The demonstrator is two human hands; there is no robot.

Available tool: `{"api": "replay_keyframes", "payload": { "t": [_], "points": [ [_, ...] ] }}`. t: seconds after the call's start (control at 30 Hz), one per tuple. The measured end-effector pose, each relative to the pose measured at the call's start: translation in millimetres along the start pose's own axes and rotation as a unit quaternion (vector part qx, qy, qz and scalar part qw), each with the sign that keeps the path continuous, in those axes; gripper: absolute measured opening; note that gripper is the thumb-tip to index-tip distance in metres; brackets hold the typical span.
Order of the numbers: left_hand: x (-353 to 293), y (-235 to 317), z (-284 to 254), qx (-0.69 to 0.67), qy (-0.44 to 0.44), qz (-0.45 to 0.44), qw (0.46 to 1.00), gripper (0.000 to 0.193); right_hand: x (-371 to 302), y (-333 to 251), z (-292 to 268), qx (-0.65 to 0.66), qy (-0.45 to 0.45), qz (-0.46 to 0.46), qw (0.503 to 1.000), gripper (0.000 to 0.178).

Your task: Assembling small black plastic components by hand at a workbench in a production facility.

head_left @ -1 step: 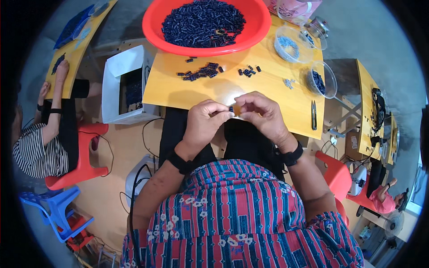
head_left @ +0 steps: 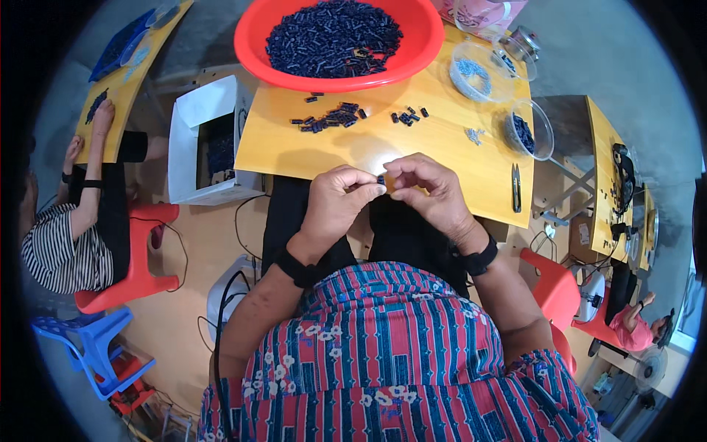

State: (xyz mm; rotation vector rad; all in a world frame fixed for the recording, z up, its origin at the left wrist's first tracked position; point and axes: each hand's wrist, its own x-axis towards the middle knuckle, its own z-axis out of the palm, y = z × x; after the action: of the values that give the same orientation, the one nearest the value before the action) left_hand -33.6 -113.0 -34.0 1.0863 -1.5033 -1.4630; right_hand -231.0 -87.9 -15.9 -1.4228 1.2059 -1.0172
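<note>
Head: dark piece (head_left: 381, 179) sits between the hands (head_left: 335, 201) (head_left: 434, 193), pinched by the left

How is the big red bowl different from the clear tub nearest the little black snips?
The red bowl is much bigger; the clear tub is small.
The red bowl is solid red, while you can see through the clear tub's side.
The red bowl holds a great heap of dark pieces; the clear tub holds only a small pile.
Both are round and open on top.
</note>
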Motion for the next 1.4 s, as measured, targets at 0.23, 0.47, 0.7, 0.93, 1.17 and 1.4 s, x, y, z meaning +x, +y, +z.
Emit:
{"api": "replay_keyframes", "payload": {
  "t": [0.23, 0.47, 0.7, 0.93, 1.17, 1.4],
  "points": [
    [-14.0, 7.8, 3.3, -0.058, -0.043, -0.053, 0.996, 0.011, -14.5, -5.7, 12.6, -0.044, -0.002, -0.078, 0.996, 0.030],
    [-25.9, 27.3, 0.4, -0.047, -0.052, -0.063, 0.996, 0.012, -22.4, -6.6, 18.3, -0.046, 0.002, -0.087, 0.995, 0.025],
    [-27.9, 25.3, 1.5, -0.045, -0.041, -0.023, 0.998, 0.016, -24.2, -6.8, 18.6, 0.031, 0.003, -0.061, 0.998, 0.026],
    [-31.3, 26.9, -4.3, -0.013, -0.042, -0.062, 0.997, 0.022, -24.5, -1.8, -10.5, 0.061, 0.071, -0.074, 0.993, 0.031],
    [-38.3, -4.8, -17.7, 0.014, -0.058, -0.065, 0.996, 0.020, -9.6, -0.5, -123.3, -0.089, 0.367, -0.074, 0.923, 0.027],
    [-34.6, -19.6, -28.8, 0.027, -0.048, -0.099, 0.994, 0.019, -4.2, 26.3, -184.7, -0.350, 0.404, -0.009, 0.845, 0.033]
  ]
}}
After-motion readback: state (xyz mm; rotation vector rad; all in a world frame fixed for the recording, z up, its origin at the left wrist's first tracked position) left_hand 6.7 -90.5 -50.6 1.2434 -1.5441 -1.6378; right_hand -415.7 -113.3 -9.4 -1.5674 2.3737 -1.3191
